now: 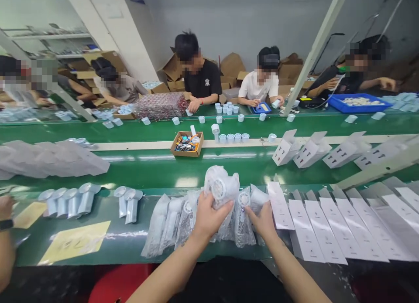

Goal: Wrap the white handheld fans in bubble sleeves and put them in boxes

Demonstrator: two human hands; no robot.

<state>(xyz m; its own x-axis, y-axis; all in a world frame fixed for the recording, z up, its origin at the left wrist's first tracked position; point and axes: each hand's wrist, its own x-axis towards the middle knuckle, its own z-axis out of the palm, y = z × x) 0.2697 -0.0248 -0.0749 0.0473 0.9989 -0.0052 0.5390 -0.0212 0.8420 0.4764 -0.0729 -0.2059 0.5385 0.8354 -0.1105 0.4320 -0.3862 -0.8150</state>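
My left hand is closed around a bubble-wrapped pale handheld device with a round grille, lifted above the bench. To its right, my right hand grips another bubble-wrapped device, thumb touching the wrap beside a grille-ended one. Several more wrapped devices lie side by side along the bench edge, partly hidden behind my left forearm. Against my right hand's outer side stands a white carton, first in a row of open white boxes.
Unwrapped pale-blue devices stand left, near yellow paper. Beyond are a green conveyor, a small parts box, printed boxes and a slanted post. Co-workers sit opposite; another person's arm is at left.
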